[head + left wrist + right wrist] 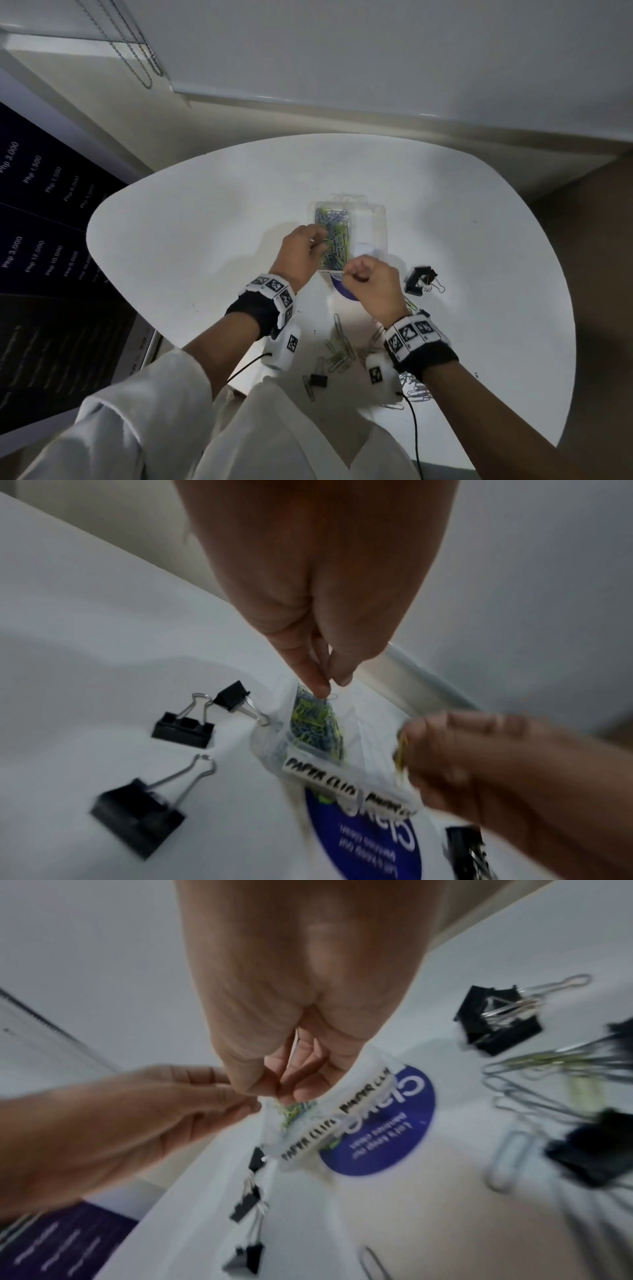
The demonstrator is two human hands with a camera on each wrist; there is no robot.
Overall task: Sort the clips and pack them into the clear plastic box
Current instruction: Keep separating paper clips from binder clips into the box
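Observation:
The clear plastic box (373, 219) lies open mid-table, its left compartment full of blue and yellow-green paper clips (334, 233); a "PAPER CLIPS" label (318, 775) runs along its near edge. My left hand (320, 240) hovers over that compartment, thumb and forefinger (330, 687) pinched together on a small silver clip loop (334, 695). My right hand (346, 274) is curled at the box's front edge and pinches a few yellow paper clips (402, 750). In the right wrist view its fingertips (277, 1093) almost meet the left hand (137, 1110).
Loose paper clips (342, 349) and one small black binder clip (318, 380) lie near the table's front edge. More black binder clips (421, 281) sit right of the box. A round blue sticker (380, 1123) is under the box front. The white table (205, 240) ends close on the left.

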